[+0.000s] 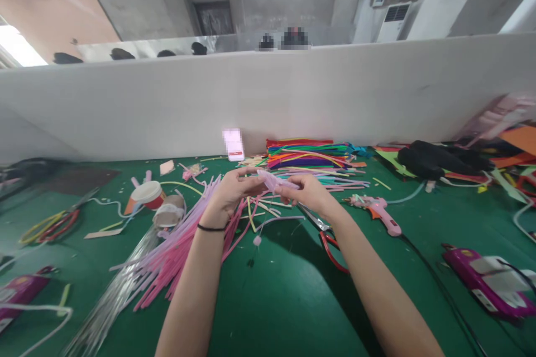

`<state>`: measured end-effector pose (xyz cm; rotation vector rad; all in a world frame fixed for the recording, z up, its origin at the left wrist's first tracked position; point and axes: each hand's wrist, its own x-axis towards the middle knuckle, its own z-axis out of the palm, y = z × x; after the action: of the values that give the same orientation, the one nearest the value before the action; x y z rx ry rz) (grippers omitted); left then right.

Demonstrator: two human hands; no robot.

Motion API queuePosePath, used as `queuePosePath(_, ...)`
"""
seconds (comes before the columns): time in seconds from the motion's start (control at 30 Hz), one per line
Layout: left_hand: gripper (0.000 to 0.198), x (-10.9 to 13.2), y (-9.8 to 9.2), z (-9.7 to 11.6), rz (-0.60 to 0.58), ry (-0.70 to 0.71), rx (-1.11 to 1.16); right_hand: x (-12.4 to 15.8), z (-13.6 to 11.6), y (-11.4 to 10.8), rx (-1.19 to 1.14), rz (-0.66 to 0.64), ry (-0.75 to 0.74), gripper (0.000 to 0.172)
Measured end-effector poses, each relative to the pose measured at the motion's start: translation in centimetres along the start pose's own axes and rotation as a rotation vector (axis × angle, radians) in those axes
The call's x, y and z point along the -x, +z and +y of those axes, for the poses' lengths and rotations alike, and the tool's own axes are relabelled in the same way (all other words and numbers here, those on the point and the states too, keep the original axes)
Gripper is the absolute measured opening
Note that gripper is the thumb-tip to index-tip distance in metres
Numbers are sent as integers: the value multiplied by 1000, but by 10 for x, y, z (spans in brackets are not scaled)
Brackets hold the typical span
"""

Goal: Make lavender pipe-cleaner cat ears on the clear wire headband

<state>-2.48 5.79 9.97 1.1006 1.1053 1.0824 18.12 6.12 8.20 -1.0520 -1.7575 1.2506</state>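
Note:
Lilac pipe cleaners, bent into a small bundle, are held up above the middle of the green table. My left hand pinches the bundle's left end, and my right hand grips its right end. Exactly how the pieces are bent is too small to make out. Below the hands, a small pale pink ball appears at the end of a thin strand. Red-handled scissors lie partly hidden behind my right forearm. Pink and lilac pipe cleaners spread in a pile beside and behind my left forearm.
Multicoloured pipe cleaners are stacked by the white partition, near a lit phone. To the right lie a pink glue gun and a purple power strip. Clear thin stems and more scissors are on the left.

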Motion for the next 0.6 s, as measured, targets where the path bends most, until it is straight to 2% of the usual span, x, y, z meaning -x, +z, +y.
queuePosePath(0.07, 33, -3, -5, -2, 34, 15, 14, -2, 3, 0, -23, 17, 0, 36)
queuePosePath(0.17, 30, -4, -10, -2, 95, 26, 24, -2, 8, -7, -56, 143, 11, 35)
queuePosePath(0.23, 29, -3, -12, 0, 125, 32, 22, -1, 11, -12, -41, 165, 20, 34)
queuePosePath(0.4, 39, -3, -13, 0, 140, 48, 13, -1, 17, -13, 16, 35, 4, 30)
queuePosePath(0.6, 49, -6, -15, -5, 147, 84, 18, -7, 24, -5, -10, 10, 31, 31)
